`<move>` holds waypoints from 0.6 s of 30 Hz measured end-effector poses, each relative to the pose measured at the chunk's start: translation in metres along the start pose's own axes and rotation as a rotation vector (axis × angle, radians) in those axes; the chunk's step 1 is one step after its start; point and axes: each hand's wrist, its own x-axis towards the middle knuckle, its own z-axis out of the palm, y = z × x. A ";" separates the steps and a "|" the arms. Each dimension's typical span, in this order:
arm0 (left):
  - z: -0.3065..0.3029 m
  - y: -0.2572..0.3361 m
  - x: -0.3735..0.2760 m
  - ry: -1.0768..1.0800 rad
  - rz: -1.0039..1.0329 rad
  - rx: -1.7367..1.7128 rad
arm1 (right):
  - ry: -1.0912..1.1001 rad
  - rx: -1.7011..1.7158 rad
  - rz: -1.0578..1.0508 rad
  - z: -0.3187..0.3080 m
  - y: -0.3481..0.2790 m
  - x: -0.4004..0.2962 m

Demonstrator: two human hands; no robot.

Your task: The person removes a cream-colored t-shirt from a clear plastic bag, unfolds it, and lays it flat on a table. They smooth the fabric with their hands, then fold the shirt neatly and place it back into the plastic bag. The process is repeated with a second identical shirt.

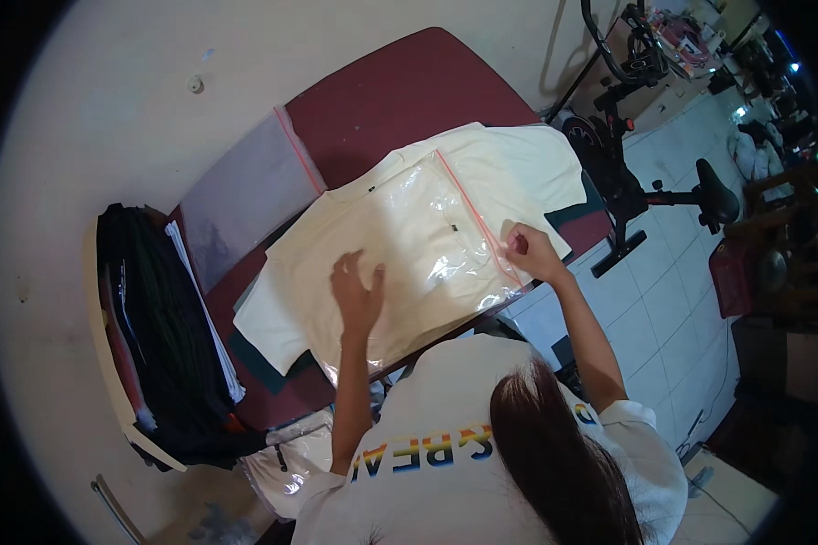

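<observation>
A cream T-shirt [320, 272] lies spread on a maroon padded surface [409, 88]. On top of it rests a clear plastic zip bag [416, 225] with a red closure strip, wrinkled and shiny under the light. My left hand [358, 293] is over the left part of the bag and shirt, fingers apart and holding nothing. At the bag's right end, my right hand [533, 252] has its fingers curled together on the lip beside the red strip. There the strip looks split into two lines. Dark green cloth [262, 361] shows from under the shirt.
Another zip bag [238, 191] lies flat by the wall. To the left is a stack of dark folded garments [167, 327], with white sheets beside it. A bagged garment [293, 463] sits below the surface's near edge. An exercise bike [620, 177] stands at the right on tiled floor.
</observation>
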 end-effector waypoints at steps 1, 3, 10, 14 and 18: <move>0.007 0.018 0.000 0.008 0.056 -0.231 | 0.009 -0.046 -0.037 -0.002 -0.006 0.000; 0.021 0.068 -0.009 -0.259 -0.117 -0.505 | -0.007 -0.143 -0.072 -0.009 -0.015 0.002; 0.075 0.154 -0.034 -0.681 0.008 -0.345 | -0.343 -0.292 -0.416 -0.030 0.001 0.016; 0.075 0.171 -0.031 -0.645 -0.125 -0.129 | -0.529 -0.427 -0.406 -0.037 -0.001 0.015; 0.099 0.163 -0.051 -0.467 -0.193 -0.153 | -0.562 -0.393 -0.422 -0.039 -0.001 0.017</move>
